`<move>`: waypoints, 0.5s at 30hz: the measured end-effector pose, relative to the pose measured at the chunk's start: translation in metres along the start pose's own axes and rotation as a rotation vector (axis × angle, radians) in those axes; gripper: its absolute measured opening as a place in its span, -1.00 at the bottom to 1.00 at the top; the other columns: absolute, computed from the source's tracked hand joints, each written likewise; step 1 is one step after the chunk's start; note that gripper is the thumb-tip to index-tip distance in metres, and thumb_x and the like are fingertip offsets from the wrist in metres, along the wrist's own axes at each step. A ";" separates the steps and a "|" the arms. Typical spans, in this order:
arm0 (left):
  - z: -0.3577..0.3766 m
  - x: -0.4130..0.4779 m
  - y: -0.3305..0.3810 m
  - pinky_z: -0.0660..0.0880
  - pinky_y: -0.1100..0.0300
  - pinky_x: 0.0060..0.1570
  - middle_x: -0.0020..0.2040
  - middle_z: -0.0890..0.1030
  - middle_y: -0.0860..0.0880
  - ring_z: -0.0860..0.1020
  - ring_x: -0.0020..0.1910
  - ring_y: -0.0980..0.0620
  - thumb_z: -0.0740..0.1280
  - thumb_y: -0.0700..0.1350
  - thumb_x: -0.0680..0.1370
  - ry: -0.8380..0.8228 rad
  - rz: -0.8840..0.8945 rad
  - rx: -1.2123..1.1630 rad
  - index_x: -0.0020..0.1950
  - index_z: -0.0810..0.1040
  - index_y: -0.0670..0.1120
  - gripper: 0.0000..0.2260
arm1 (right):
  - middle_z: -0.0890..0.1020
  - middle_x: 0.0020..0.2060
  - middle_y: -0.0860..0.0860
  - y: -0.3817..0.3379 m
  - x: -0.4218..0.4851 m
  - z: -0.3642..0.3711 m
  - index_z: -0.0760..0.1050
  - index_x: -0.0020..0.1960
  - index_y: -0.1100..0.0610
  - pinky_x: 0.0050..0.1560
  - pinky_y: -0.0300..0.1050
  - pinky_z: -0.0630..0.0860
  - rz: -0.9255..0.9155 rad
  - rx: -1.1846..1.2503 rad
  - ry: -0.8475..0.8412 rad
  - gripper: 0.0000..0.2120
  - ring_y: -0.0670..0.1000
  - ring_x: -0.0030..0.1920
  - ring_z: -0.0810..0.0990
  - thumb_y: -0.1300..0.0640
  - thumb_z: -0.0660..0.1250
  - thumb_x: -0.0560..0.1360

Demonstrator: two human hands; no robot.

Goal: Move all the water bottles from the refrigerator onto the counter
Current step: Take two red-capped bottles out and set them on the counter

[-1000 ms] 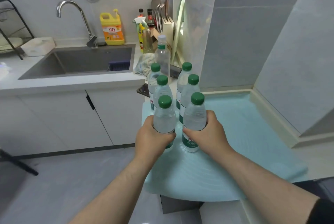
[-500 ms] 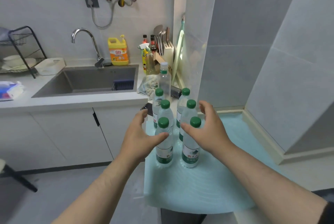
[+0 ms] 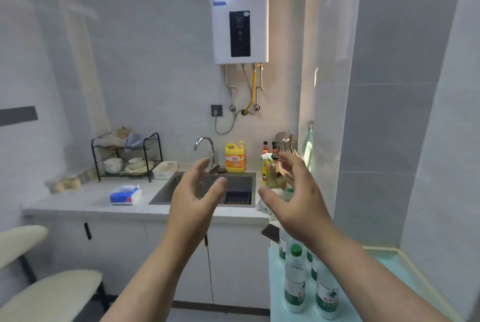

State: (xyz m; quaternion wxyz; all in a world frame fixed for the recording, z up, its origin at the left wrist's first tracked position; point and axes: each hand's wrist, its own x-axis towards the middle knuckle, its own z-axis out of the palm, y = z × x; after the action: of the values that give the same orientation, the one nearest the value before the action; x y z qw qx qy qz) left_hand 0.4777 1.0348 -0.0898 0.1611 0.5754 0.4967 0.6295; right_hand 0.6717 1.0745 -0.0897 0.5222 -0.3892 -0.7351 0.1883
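- My left hand (image 3: 193,198) is raised in the air in front of the sink (image 3: 205,191), palm turned inward, fingers spread and curved, holding nothing
- My right hand (image 3: 298,199) is raised beside it, well apart from the left, palm facing the left hand, fingers likewise apart and empty
- Water bottles (image 3: 294,280) with green caps and green labels stand upright in a tight cluster on the pale blue-green counter (image 3: 405,277) at lower right, below my right forearm; the arm hides part of the group, so I cannot give their count
- The nearest two bottles stand side by side near the counter's front edge, neither one touched by either hand
- One more clear bottle (image 3: 288,193) seems to stand further back on the white worktop, just behind my right thumb, though it is blurred
- Faucet (image 3: 206,150) rises behind the sink; a yellow detergent jug (image 3: 235,158) stands just to its right against the wall
- Dish rack (image 3: 127,156) with bowls sits at the left on the white worktop (image 3: 85,199); a tissue pack (image 3: 126,194) lies in front of it
- Water heater (image 3: 239,11) hangs on the wall above the faucet
- Sauce bottles and a knife block (image 3: 284,151) stand in the corner beyond my right fingers
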 end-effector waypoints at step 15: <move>-0.232 -0.159 0.185 0.38 0.10 0.32 0.39 0.46 0.16 0.42 0.36 0.19 0.34 0.40 0.30 0.538 0.152 0.430 0.31 0.43 0.26 -0.39 | 0.43 0.28 -0.26 -0.215 -0.032 0.083 0.29 0.37 -0.16 0.28 -0.14 0.39 -0.470 0.549 -0.329 -0.39 -0.21 0.31 0.41 -0.29 0.28 0.36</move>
State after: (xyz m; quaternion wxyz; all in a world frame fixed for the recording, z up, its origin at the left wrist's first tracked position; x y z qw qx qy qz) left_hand 0.3857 0.7259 0.0066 -0.1478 0.4449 0.5983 0.6498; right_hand 0.5204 0.9261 0.0052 0.5107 -0.0207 -0.8005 0.3129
